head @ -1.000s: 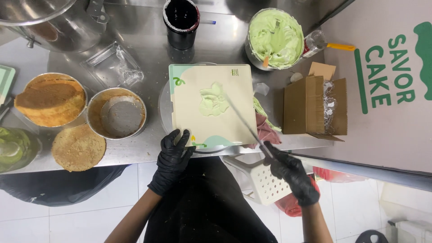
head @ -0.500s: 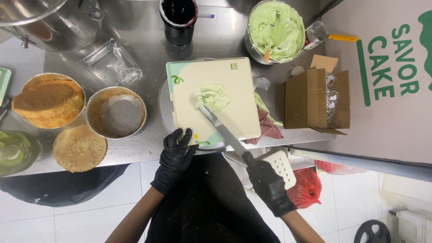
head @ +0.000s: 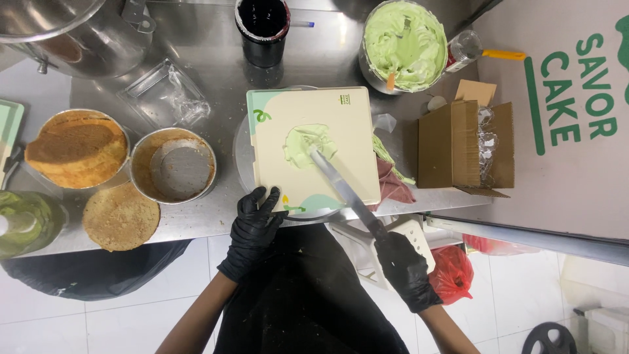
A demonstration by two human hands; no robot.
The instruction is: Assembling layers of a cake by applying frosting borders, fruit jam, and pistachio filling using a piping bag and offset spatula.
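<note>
Left hand: my left hand (head: 254, 231), in a black glove, sits at about 7 o'clock from the square board (head: 313, 147), fingers spread and resting on its near-left corner; it presses on the board rather than closing around anything.
Right hand: my right hand (head: 403, 267), also gloved in black, is at 5 o'clock from the board, out past the table edge, with the fingers wrapped tight around the handle of the palette knife (head: 341, 187).
Palette knife: the long metal blade runs from my right hand up toward 11 o'clock, and its tip lies in the green cream dab (head: 306, 142).
Green cream dab: a pale green smear just above the middle of the board, touching the blade tip.
Square board: cream-coloured with green corner marks, lying flat on a round turntable (head: 241, 154) near the front edge of the steel table (head: 196, 65).
At 9 o'clock of the board: an empty round cake tin (head: 173, 164), then a tin holding a brown sponge (head: 76, 148), with a loose sponge disc (head: 121, 216) nearer me.
At 1 o'clock: a metal bowl of green cream (head: 405, 40).
At 12 o'clock: a dark cup (head: 262, 29).
At 3 o'clock: an open cardboard box (head: 462, 145), and a crumpled cloth (head: 392, 180) just beside the board.
</note>
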